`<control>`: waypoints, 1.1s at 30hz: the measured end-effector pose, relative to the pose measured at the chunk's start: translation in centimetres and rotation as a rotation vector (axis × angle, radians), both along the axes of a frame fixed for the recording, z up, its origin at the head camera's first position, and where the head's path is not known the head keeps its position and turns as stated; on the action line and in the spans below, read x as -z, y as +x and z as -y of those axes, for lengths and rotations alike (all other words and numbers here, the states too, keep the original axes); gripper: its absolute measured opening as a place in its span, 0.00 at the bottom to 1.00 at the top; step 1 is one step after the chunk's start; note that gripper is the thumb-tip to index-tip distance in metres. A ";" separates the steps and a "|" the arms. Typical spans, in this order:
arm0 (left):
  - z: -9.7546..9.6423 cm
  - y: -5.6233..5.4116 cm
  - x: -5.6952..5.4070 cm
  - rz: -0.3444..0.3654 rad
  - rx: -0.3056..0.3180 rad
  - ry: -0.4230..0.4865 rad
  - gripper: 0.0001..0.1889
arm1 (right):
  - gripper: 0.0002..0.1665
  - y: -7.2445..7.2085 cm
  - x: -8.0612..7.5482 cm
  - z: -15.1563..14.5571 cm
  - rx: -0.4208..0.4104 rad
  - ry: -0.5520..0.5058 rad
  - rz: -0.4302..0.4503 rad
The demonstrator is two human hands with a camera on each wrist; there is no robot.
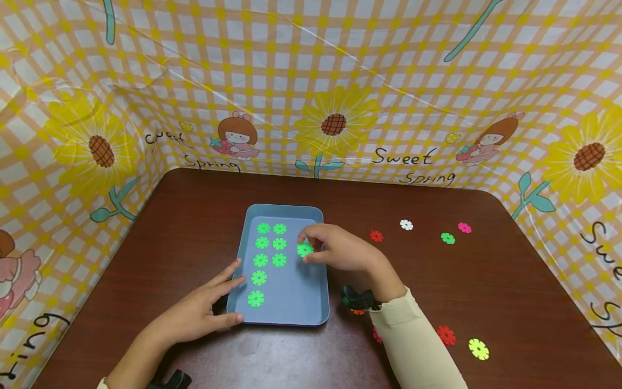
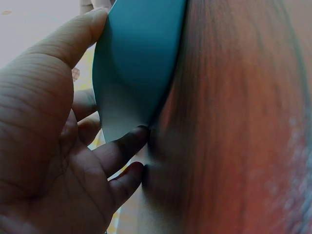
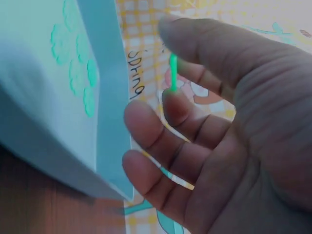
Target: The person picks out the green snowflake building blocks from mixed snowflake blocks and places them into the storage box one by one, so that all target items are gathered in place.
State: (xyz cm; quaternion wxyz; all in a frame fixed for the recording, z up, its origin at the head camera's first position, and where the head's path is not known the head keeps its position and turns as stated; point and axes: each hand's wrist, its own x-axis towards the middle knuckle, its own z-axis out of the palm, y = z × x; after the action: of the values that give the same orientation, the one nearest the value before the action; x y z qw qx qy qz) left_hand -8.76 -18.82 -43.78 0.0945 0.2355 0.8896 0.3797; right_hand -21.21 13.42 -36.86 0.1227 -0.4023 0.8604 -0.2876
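Note:
A blue-grey tray [image 1: 291,302] lies on the table with several green notched discs [image 1: 260,260] in two columns on its left side, the left column longer. Over the tray's right part, my right hand [image 1: 342,248] pinches another green notched disc [image 1: 304,250] between thumb and fingers. In the right wrist view that disc [image 3: 173,72] shows edge-on, above the tray's level. My left hand [image 1: 199,308] rests at the tray's left side, fingers spread, fingertips and thumb over the rim. The left wrist view has its fingers [image 2: 122,151] against the tray's outer wall [image 2: 141,63].
Right of the tray lie loose notched discs: red [image 1: 376,236], white [image 1: 406,225], green [image 1: 447,238] and pink [image 1: 464,228]. Nearer are another red disc [image 1: 446,335] and a yellow one [image 1: 478,349]; the right forearm partly covers others. A checked cloth [image 1: 272,70] surrounds the table.

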 end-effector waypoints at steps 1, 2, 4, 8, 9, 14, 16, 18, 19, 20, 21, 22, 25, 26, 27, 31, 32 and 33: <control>0.0 0.0 0.0 0.001 0.000 0.001 0.41 | 0.14 0.0 0.0 0.3 -0.003 0.005 0.005; 0.0 0.0 0.0 0.000 0.000 0.001 0.41 | 0.14 -0.1 0.1 0.5 -0.005 0.009 0.012; 0.1 0.0 0.1 -0.004 0.001 -0.003 0.42 | 0.14 -0.2 0.3 1.1 -0.014 0.014 0.023; 0.1 -0.1 0.1 -0.006 0.000 -0.006 0.41 | 0.15 -0.4 0.8 2.0 -0.029 0.012 0.051; 0.1 -0.1 0.1 -0.005 0.000 -0.005 0.41 | 0.15 -0.4 1.0 2.2 -0.034 0.013 0.053; 0.1 -0.2 0.2 0.004 -0.001 0.001 0.41 | 0.14 -0.4 1.5 3.4 -0.045 0.012 0.068; 0.1 -0.2 0.2 0.006 -0.002 0.003 0.41 | 0.13 -0.3 1.6 3.8 -0.045 0.009 0.076; 0.1 -0.2 0.2 0.005 -0.003 0.005 0.41 | 0.13 -0.3 1.8 4.2 -0.043 0.012 0.080; 0.1 -0.2 0.2 0.005 -0.003 0.005 0.41 | 0.13 -0.3 1.9 4.4 -0.044 0.013 0.078; 0.1 -0.2 0.2 0.005 -0.003 0.006 0.41 | 0.13 -0.3 2.1 4.6 -0.043 0.020 0.072; 0.1 -0.2 0.2 0.006 -0.003 0.007 0.41 | 0.13 -0.3 2.2 4.8 -0.042 0.029 0.070; 0.1 -0.2 0.2 0.006 -0.003 0.008 0.41 | 0.13 -0.3 2.3 4.9 -0.040 0.041 0.064; 0.1 -0.2 0.2 0.007 -0.005 0.006 0.41 | 0.13 -0.2 2.6 5.3 -0.033 0.082 0.047; 0.1 -0.2 0.2 0.006 -0.005 0.006 0.41 | 0.13 -0.2 2.7 5.4 -0.033 0.094 0.046; 0.1 -0.1 0.2 0.005 -0.006 0.004 0.41 | 0.13 -0.2 2.8 5.5 -0.034 0.103 0.047; 0.1 -0.1 0.2 -0.001 -0.004 -0.003 0.41 | 0.13 -0.1 3.0 5.8 -0.043 0.124 0.049; 0.1 -0.1 0.2 -0.002 -0.003 -0.002 0.41 | 0.13 0.0 3.1 5.9 -0.049 0.128 0.052; 0.2 -0.1 0.2 -0.003 -0.004 -0.002 0.41 | 0.13 0.0 3.2 6.0 -0.054 0.130 0.057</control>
State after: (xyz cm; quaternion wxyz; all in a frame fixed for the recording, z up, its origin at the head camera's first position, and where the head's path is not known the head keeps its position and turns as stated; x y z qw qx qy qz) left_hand -8.85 -18.99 -43.93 0.0927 0.2342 0.8906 0.3785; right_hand -21.18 7.47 -40.02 0.1806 -0.4084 0.8623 -0.2388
